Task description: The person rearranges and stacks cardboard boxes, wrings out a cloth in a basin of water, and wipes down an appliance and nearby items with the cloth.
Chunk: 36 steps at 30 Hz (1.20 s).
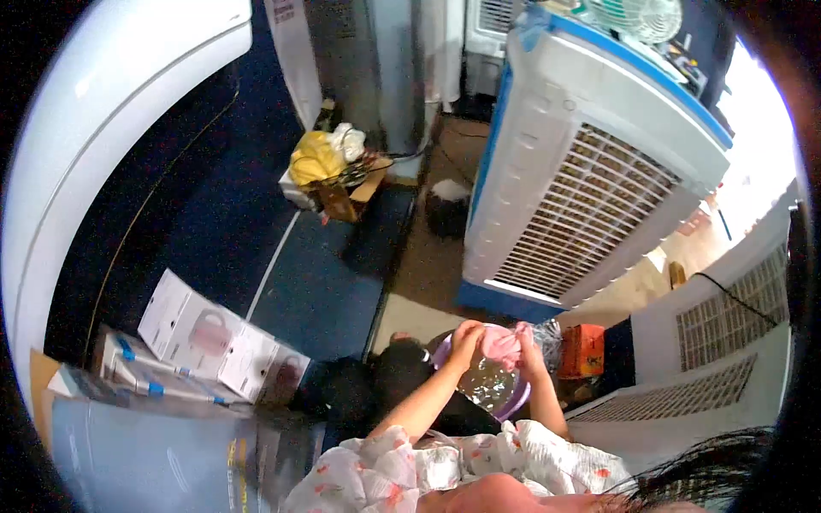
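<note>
Bunching the pink cloth [500, 344] over the purple basin [519, 402], your left hand [464, 344] and right hand [529, 357] press its folds between curled fingers. Any shift calls for keeping it above the water [487, 386]. The red box [581, 350] sits near the basin; the large air cooler [532, 162] limits room ahead.

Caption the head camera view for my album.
Two hands hold a pink cloth over a purple basin of water.
</note>
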{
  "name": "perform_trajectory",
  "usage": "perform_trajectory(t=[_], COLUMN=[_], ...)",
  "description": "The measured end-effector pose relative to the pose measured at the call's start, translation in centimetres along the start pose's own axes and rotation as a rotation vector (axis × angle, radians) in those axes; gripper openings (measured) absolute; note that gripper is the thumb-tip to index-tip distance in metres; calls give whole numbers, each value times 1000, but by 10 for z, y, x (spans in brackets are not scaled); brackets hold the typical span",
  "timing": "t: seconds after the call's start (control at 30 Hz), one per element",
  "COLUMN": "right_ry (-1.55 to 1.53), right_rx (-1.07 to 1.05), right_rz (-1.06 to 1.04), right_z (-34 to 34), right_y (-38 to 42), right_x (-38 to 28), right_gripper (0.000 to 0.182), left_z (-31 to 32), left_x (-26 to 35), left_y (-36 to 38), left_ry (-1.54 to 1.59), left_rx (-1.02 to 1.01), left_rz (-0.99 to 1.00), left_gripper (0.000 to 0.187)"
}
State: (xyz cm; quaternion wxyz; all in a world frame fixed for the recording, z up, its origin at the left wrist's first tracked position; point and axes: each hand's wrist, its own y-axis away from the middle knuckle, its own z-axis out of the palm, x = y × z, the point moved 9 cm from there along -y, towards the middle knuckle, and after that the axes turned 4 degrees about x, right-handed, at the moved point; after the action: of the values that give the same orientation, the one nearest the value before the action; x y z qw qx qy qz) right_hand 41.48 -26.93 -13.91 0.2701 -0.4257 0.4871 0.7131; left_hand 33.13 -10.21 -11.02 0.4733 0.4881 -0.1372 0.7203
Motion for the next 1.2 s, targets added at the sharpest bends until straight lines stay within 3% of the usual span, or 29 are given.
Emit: perform_trajectory(t=[0.03,0.07,0.1,0.13,0.17,0.27,0.3,0.4,0.43,0.5,0.53,0.6,0.63,0.67,0.7,0.73,0.8,0.83,0.87,0.9,0.93,1.0,1.07,1.13,1.17,1.2], right_ry=[66,71,139,205,214,366,347,784,911,857,844,438,407,-231,-237,-244,1378,1483,1181,878,572,621,609,456,250,686], right_rx=[174,182,72,-38,-67,51,78,-62,-108,-360,-437,-467,-404,-468,-454,-438,-9,-36,-35,-21,0,-53,-59,-143,-157,-184], right_rz=[-27,-27,-90,-155,-140,-617,-558,-731,-849,-748,-683,-406,-173,24,102,179,-264,-647,-717,-575,-435,-401,-633,-527,-337,-600], right_z=[11,19,25,32,53,63,63,98,110,131,133,115,86,118,103,86,54,70,95,110,124,183,228,269,297,325], right_y=[23,26,13,2,31,41,44,62,74,86,82,59,10,65,43,19,-9,-3,11,1,-8,-5,-27,-65,-78,-88], right_x=[-30,-37,-33,-30,-56,-88,-84,-90,-95,-96,-90,-80,-40,-85,-65,-38,-27,-30,-46,-39,-30,-56,-74,-69,-62,-80], right_gripper=[48,40,36,33,32,37,35,35,35,27,26,30,38,41,42,44,37,26,19,19,20,24,27,31,32,30], left_z=[25,53,53,47,40,20,8,11,19,30,26,19,15,16,19,14,-5,-16,-20,-26,-48,-85,-99,-97,-95,-91], left_x=[4,15,25,-26,-24,-28,-36,-15,-30,-48,-23,7,23,24,31,49,54,57,96,136,140,129,114,101,96,95], left_y=[4,22,34,15,12,4,5,34,6,-30,-38,-31,-25,-27,-24,-22,-24,-23,-17,-9,-26,-60,-81,-96,-104,-114], left_ry=[108,220,110,54,82,189,124,174,341,776,960,452,201,457,712,660,1229,1466,2126,2680,2958,3257,3517,3836,3972,4095], left_rx=[-214,-435,-370,-505,-419,-202,-110,63,-92,-469,-732,-410,-277,-335,-370,-395,-550,-552,-521,-349,-348,-512,-616,-601,-598,-590], left_rz=[-118,-230,-252,-256,-294,-314,-402,-625,-448,-159,208,269,249,124,-11,7,-442,-704,-1092,-1634,-1642,-1359,-1154,-1082,-1044,-1008], left_gripper=[18,15,17,25,27,34,39,32,28,22,21,10,12,16,20,30,45,52,61,70,70,71,70,67,66,64])
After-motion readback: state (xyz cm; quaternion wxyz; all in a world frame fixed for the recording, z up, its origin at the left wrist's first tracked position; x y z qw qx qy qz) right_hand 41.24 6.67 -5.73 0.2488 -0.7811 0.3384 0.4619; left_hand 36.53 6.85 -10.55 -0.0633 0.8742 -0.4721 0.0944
